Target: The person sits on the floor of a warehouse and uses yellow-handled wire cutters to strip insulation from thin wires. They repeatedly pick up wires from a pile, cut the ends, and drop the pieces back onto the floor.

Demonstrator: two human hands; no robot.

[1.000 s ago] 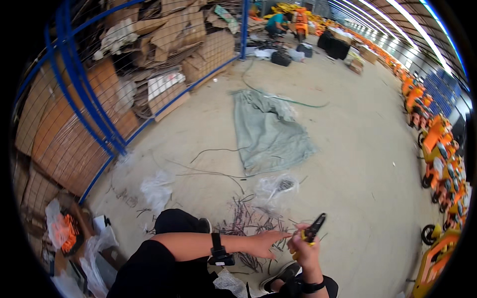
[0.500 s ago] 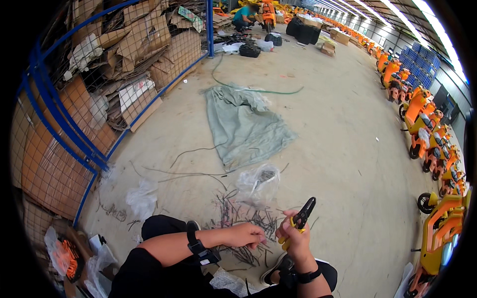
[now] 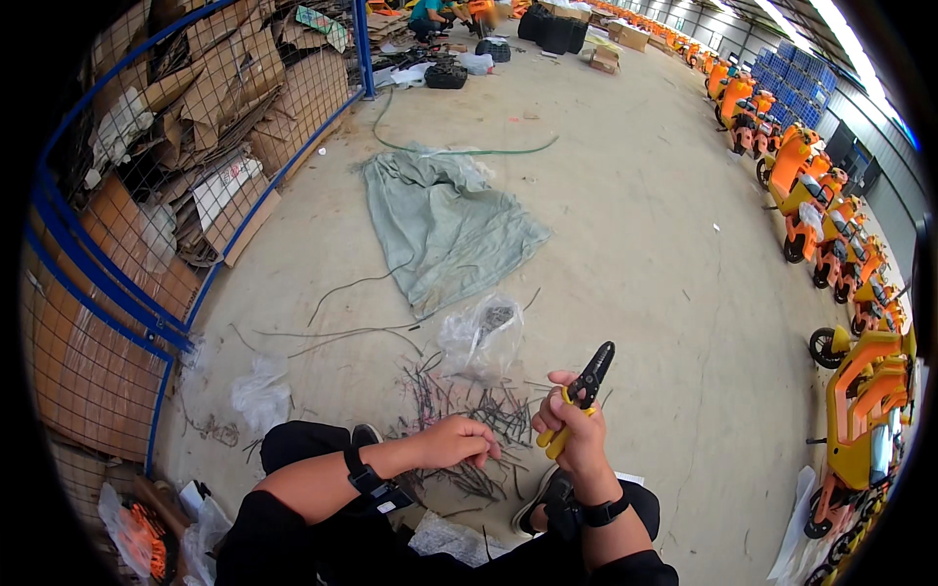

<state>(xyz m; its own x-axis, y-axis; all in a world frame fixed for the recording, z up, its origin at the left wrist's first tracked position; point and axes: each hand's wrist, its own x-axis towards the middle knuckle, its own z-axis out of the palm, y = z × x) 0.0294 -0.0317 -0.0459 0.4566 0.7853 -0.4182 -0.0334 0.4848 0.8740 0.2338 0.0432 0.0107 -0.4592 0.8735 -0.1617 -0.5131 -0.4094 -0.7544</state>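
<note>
My right hand (image 3: 572,430) grips a pair of wire strippers (image 3: 582,391) with yellow handles and black jaws that point up and away from me. My left hand (image 3: 454,441), with a black watch at the wrist, reaches down with curled fingers into a pile of short dark wire pieces (image 3: 459,410) on the concrete floor in front of my knees. Whether its fingers pinch a wire I cannot tell. A clear plastic bag (image 3: 479,334) with something dark inside lies just beyond the pile.
A grey-green sack (image 3: 445,220) is spread on the floor farther out, with a green hose (image 3: 459,149) behind it. A blue wire cage (image 3: 176,195) full of cardboard stands at left. Orange vehicles (image 3: 821,215) line the right side. A person crouches far back.
The view has tilted down and drawn nearer. My left hand has dropped from mid-air near the strippers onto the wire pile. My right hand still holds the strippers upright.
</note>
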